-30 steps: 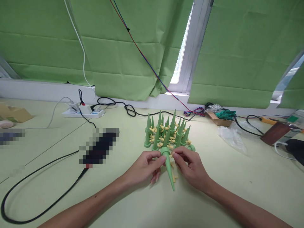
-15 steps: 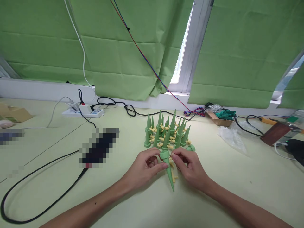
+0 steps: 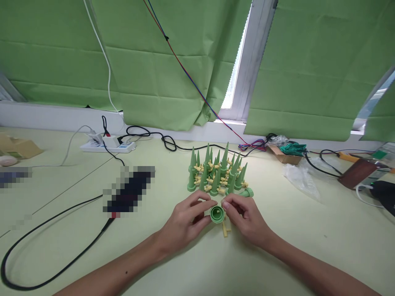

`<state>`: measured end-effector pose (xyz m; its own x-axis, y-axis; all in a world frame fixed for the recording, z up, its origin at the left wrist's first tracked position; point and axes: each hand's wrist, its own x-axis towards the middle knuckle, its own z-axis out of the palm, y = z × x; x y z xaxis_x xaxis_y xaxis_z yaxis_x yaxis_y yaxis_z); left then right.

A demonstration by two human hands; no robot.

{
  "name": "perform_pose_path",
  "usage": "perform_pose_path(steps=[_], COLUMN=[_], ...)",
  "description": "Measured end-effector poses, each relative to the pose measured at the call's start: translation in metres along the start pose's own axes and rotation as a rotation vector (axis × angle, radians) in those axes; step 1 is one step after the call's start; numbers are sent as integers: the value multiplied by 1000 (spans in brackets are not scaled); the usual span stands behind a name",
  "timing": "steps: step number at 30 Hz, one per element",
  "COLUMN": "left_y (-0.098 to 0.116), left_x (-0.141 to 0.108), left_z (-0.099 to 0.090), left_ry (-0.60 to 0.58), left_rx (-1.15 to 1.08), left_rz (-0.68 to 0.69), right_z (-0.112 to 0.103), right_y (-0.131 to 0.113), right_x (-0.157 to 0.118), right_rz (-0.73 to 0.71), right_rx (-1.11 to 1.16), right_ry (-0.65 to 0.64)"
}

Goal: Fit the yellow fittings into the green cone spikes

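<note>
My left hand [image 3: 189, 218] is closed on a green plant watering spike [image 3: 217, 214], fingers and thumb at its left side. The spike's round hollow cap end faces me, and its pointed end is hidden. My right hand [image 3: 247, 216] is pinched close to the cap's right edge; what lies between its fingertips is hidden. Just below the cap is a small yellow valve [image 3: 225, 230] with a side stub. Beyond my hands stand several green spikes [image 3: 216, 181] with points up and yellow valves among them. One green spike [image 3: 247, 192] lies on its side by my right hand.
A pixelated dark device [image 3: 129, 191] with a black cable lies on the table to the left. Behind it is a white power strip [image 3: 108, 146]. Toward the right are a small cardboard box [image 3: 285, 155], a clear plastic bag [image 3: 300, 179] and a brown-sided object [image 3: 358, 172].
My left hand has tilted the spike from point toward me to open cap end toward me. My right hand has stayed nearly in place, still pinched.
</note>
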<state>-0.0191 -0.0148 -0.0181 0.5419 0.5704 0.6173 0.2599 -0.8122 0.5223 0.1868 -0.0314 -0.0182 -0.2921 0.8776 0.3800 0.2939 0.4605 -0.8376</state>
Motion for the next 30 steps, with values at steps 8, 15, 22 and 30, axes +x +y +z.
perform_pose_path(steps=[8,15,22,30], left_y=[1,5,0,4], left_x=[1,9,14,14], left_z=[2,2,3,-3], left_ry=[-10,-74,-267,-263], left_rx=[34,-265,-753,-686], left_rz=[-104,-525,-719,-698], right_z=[1,2,2,3], right_y=[1,2,2,3], right_x=[1,0,1,0], right_rz=[10,-45,-62,-79], right_rx=[16,-7,25,-44], right_ry=[33,100,78,57])
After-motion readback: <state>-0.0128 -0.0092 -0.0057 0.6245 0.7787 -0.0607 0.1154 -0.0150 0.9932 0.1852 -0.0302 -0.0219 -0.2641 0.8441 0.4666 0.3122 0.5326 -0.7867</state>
